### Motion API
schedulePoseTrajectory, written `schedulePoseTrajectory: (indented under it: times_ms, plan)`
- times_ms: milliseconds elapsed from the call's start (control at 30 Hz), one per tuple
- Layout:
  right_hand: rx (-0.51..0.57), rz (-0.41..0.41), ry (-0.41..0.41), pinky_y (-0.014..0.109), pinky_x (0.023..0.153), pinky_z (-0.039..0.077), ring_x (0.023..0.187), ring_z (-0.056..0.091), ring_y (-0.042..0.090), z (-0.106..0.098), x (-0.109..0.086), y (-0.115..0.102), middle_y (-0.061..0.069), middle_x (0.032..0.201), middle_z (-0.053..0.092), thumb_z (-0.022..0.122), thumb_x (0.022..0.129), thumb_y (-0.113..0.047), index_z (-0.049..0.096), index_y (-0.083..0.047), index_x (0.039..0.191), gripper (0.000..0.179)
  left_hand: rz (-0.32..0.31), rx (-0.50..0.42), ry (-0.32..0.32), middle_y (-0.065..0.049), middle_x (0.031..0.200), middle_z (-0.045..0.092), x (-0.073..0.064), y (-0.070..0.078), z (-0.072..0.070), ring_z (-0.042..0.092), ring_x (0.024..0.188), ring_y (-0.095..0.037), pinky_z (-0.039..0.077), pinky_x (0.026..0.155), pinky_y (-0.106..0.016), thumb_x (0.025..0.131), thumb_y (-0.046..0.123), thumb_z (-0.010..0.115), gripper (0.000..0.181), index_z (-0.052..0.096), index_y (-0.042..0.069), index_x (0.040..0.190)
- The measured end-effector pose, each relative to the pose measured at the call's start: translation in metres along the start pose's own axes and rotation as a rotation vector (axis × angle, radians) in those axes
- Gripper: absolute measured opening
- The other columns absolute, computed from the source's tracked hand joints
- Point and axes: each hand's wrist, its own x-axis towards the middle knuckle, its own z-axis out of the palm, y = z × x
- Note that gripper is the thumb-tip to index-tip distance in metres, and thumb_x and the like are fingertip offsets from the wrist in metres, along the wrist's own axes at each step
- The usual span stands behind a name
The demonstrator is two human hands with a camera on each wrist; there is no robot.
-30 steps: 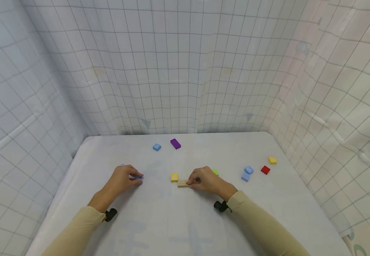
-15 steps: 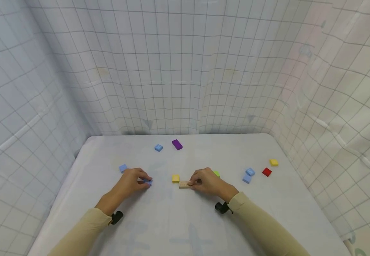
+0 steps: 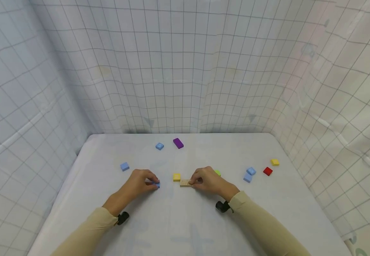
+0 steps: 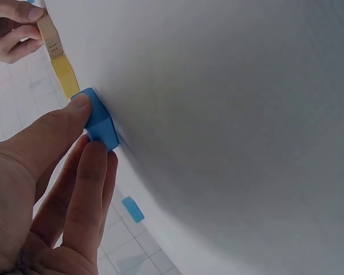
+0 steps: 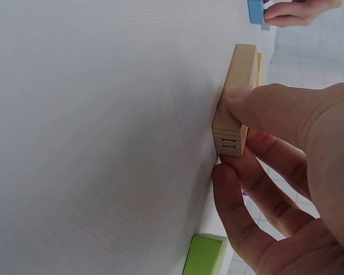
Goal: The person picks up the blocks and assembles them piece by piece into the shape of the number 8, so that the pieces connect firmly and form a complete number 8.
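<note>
My left hand point(image 3: 139, 183) pinches a small blue block point(image 4: 101, 120) between thumb and fingertips, close over the white tabletop. To the right of it lies a yellow block point(image 3: 177, 177). A plain wooden block point(image 5: 241, 63) with dark marks on its end sits just in front of the yellow one, near its right corner. My right hand point(image 3: 208, 181) holds the wooden block's right end between thumb and fingers. Behind that hand a green block point(image 5: 205, 255) lies on the table, partly hidden in the head view.
Farther back lie a purple block point(image 3: 178, 143) and a blue block point(image 3: 159, 146). Another blue block point(image 3: 125, 166) is at the left. Toward the right are two blue blocks, a red block point(image 3: 267, 171) and a yellow one. Checked curtains point(image 3: 185, 89) enclose the table.
My left hand has slid rightward with the blue block, closer to the yellow and wooden blocks. The blue block at the left now shows fully. My right hand keeps its hold, nearly still.
</note>
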Motion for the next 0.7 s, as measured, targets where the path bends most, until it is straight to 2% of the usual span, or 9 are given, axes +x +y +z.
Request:
schedulePoseTrajectory:
  times_ms: [133,167,200,367,400,533,567,633,700]
  plan:
    - [-0.004,0.006,-0.003,0.020,0.091,0.065,0.105,0.082,0.012,0.000,0.001,0.000,0.002,0.115,0.089,0.089,0.104,-0.006,0.093,-0.013,0.112,0.011,0.087,0.002,0.024,-0.011,0.102,0.088,0.003,-0.003,0.006,0.086,0.096,-0.030,0.074,0.086,-0.037,0.088,-0.005,0.098,0.013,0.090,0.002,0.096]
    - [-0.003,0.005,-0.001,0.020,0.090,0.065,0.105,0.082,0.012,0.000,0.001,0.000,0.002,0.115,0.089,0.089,0.103,-0.006,0.093,-0.012,0.112,0.011,0.126,-0.009,0.040,-0.009,0.102,0.088,0.004,-0.011,0.011,0.086,0.096,-0.026,0.073,0.084,-0.032,0.089,-0.003,0.099,0.012,0.090,0.003,0.095]
    - [-0.003,0.003,0.001,0.020,0.090,0.065,0.105,0.082,0.012,0.000,0.001,0.000,0.003,0.115,0.089,0.089,0.103,-0.006,0.093,-0.012,0.112,0.011,0.138,-0.002,0.042,-0.009,0.102,0.088,0.005,-0.011,0.012,0.086,0.096,-0.026,0.073,0.084,-0.032,0.088,-0.002,0.099,0.012,0.090,0.003,0.095]
    - [0.005,-0.004,0.010,0.020,0.090,0.065,0.105,0.082,0.013,-0.001,0.000,0.000,0.003,0.114,0.089,0.089,0.103,-0.005,0.093,-0.011,0.112,0.012,0.139,0.020,0.024,-0.008,0.103,0.087,0.008,-0.004,0.017,0.085,0.098,-0.026,0.073,0.084,-0.031,0.088,-0.001,0.100,0.012,0.092,0.004,0.095]
    - [0.006,-0.003,0.011,0.020,0.090,0.066,0.105,0.082,0.013,-0.001,0.000,0.000,0.003,0.114,0.089,0.089,0.103,-0.005,0.093,-0.011,0.112,0.012,0.120,0.035,0.009,-0.010,0.103,0.086,0.008,0.005,0.014,0.085,0.098,-0.030,0.073,0.085,-0.035,0.087,-0.003,0.099,0.013,0.092,0.003,0.096]
    - [0.008,0.006,0.006,0.021,0.091,0.066,0.106,0.082,0.013,0.000,0.001,0.001,0.003,0.115,0.089,0.090,0.103,-0.005,0.093,-0.012,0.112,0.012,0.203,0.046,0.031,-0.009,0.099,0.085,0.010,0.005,0.020,0.084,0.094,-0.027,0.072,0.081,-0.032,0.085,-0.003,0.101,0.015,0.092,0.003,0.095]
    - [0.009,0.008,0.006,0.021,0.091,0.066,0.106,0.082,0.013,0.000,0.001,0.001,0.003,0.115,0.089,0.090,0.102,-0.005,0.093,-0.012,0.111,0.012,0.235,0.042,0.039,-0.008,0.099,0.084,0.011,0.001,0.023,0.084,0.094,-0.025,0.071,0.080,-0.029,0.086,-0.002,0.100,0.014,0.092,0.004,0.095]
    - [0.013,0.007,0.007,0.022,0.091,0.067,0.106,0.083,0.013,0.000,0.001,0.002,0.003,0.114,0.089,0.090,0.102,-0.005,0.093,-0.012,0.111,0.012,0.250,0.043,0.039,-0.007,0.098,0.084,0.013,0.001,0.026,0.083,0.093,-0.023,0.070,0.078,-0.027,0.085,-0.001,0.101,0.014,0.092,0.004,0.095]
    - [0.020,0.000,0.007,0.022,0.091,0.067,0.105,0.082,0.013,0.001,0.001,0.003,0.003,0.114,0.089,0.090,0.102,-0.005,0.093,-0.012,0.111,0.012,0.234,0.030,0.021,-0.007,0.099,0.083,0.013,0.003,0.028,0.082,0.094,-0.022,0.070,0.078,-0.025,0.087,-0.001,0.100,0.013,0.092,0.005,0.095]
